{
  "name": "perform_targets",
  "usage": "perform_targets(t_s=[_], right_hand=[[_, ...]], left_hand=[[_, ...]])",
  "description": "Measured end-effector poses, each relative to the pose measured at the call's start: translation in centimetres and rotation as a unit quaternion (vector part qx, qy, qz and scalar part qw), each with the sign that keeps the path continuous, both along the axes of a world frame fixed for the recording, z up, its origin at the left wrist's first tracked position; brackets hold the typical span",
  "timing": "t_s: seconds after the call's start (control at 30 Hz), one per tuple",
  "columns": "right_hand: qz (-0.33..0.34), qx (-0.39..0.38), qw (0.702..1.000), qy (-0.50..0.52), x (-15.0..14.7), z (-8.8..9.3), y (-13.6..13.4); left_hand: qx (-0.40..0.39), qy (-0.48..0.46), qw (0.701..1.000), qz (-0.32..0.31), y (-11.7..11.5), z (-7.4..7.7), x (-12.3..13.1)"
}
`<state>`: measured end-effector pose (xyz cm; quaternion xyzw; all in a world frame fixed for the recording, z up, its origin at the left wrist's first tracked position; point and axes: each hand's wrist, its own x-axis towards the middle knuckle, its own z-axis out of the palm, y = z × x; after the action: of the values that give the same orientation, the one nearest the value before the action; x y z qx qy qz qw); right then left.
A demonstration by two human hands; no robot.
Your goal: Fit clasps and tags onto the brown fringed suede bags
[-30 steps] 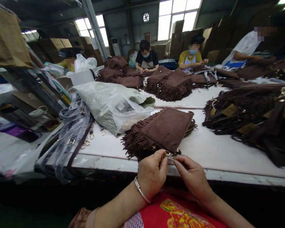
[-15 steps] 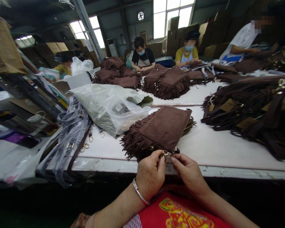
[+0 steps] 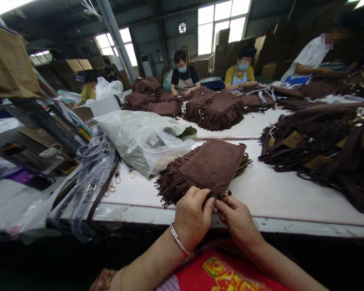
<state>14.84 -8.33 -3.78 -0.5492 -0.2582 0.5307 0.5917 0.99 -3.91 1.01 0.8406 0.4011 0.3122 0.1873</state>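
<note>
A brown suede fringed bag (image 3: 210, 165) lies flat at the near edge of the white table (image 3: 276, 190). My left hand (image 3: 191, 216), with a silver bangle on the wrist, pinches the bag's near corner where a small gold clasp sat. My right hand (image 3: 237, 220) meets it from the right, fingertips pinched on the same corner. The clasp itself is hidden between my fingers; a bit of gold metal (image 3: 226, 193) shows just beside them.
A clear plastic bag of grey goods (image 3: 142, 137) lies left of the fringed bag. Plastic-wrapped straps with gold clips (image 3: 94, 178) hang off the left edge. A heap of brown straps and tags (image 3: 324, 153) fills the right. Several people sit at the far end among stacked fringed bags (image 3: 214, 107).
My hands have closed in on the bag's corner and now cover the gold clasp that showed between my fingers before. The bag has not shifted.
</note>
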Motion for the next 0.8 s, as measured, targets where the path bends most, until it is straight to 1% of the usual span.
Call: perform_targets(t_s=[0.2, 0.3, 0.37, 0.43, 0.47, 0.5, 0.57, 0.6, 0.63, 0.67, 0.73, 0.8], right_hand=[[0.002, 0.01, 1.0, -0.007, 0.0, -0.2, 0.1], [0.006, 0.013, 1.0, -0.019, 0.2, -0.1, 0.1], [0.031, 0.027, 0.997, -0.065, 0.6, 0.1, -0.2], [0.068, 0.044, 0.987, -0.142, 1.1, 0.3, -0.7], [0.088, 0.049, 0.978, -0.182, 1.4, 0.3, -1.0], [0.104, 0.053, 0.969, -0.218, 1.8, 0.2, -1.4], [0.131, 0.058, 0.953, -0.265, 2.3, -0.1, -2.2], [0.143, 0.058, 0.95, -0.272, 2.6, -0.3, -2.6], [0.154, 0.049, 0.95, -0.267, 2.8, -0.4, -3.0], [0.164, 0.032, 0.953, -0.254, 3.0, -0.5, -3.4], [0.177, 0.005, 0.956, -0.234, 3.4, -0.6, -4.0], [0.165, 0.018, 0.955, -0.245, 3.5, -0.5, -4.3]], left_hand=[[0.0, 0.021, 1.0, -0.005, -0.2, -0.6, 0.3], [0.009, 0.022, 1.0, 0.008, -0.1, -0.4, 0.4], [-0.004, -0.022, 1.0, 0.004, 0.0, 0.3, 0.1], [-0.047, -0.104, 0.993, -0.017, 0.0, 1.2, -0.3], [-0.089, -0.151, 0.984, -0.031, -0.1, 1.5, -0.6], [-0.147, -0.196, 0.968, -0.047, -0.2, 1.8, -0.8], [-0.287, -0.265, 0.917, -0.08, -0.5, 2.0, -1.2], [-0.347, -0.288, 0.888, -0.091, -0.7, 1.9, -1.2], [-0.39, -0.303, 0.865, -0.092, -0.9, 1.7, -1.2], [-0.41, -0.313, 0.853, -0.081, -1.2, 1.4, -1.1], [-0.423, -0.319, 0.848, -0.034, -1.7, 0.4, -0.7], [-0.445, -0.307, 0.841, 0.019, -2.2, -0.6, -0.5]])
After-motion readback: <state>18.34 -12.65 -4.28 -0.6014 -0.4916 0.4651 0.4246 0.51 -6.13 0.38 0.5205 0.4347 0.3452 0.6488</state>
